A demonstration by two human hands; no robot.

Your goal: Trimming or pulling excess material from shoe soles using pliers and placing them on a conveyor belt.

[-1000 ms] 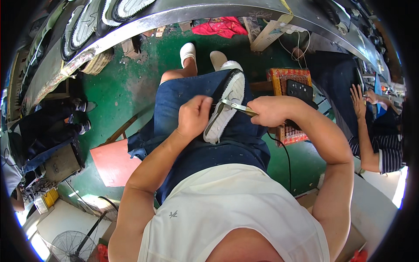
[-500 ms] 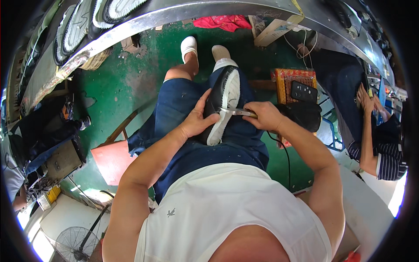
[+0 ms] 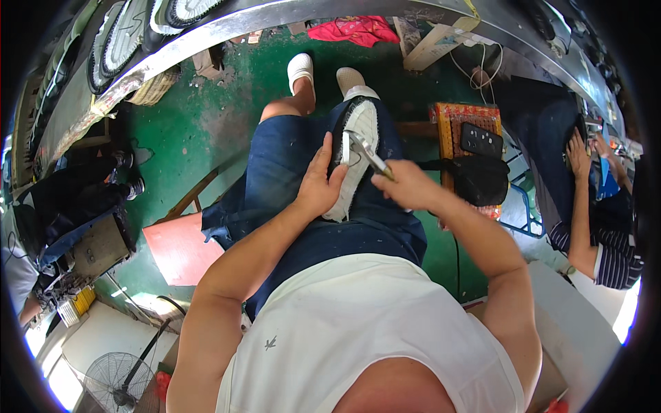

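A white shoe with a dark upper lies sole-up on my lap, over my dark blue shorts. My left hand grips its left side and steadies it. My right hand holds a metal hand tool whose head rests on the sole near the middle. My two feet in white shoes show beyond my knees on the green floor.
A curved metal bench edge with several shoe soles runs along the top. To my right stand an orange crate with a black bag, and another seated person. A red stool and a fan are at my left.
I have turned the shoe more upright on my lap and shifted my left hand lower on its side. My right hand has drawn the tool closer to the sole's middle.
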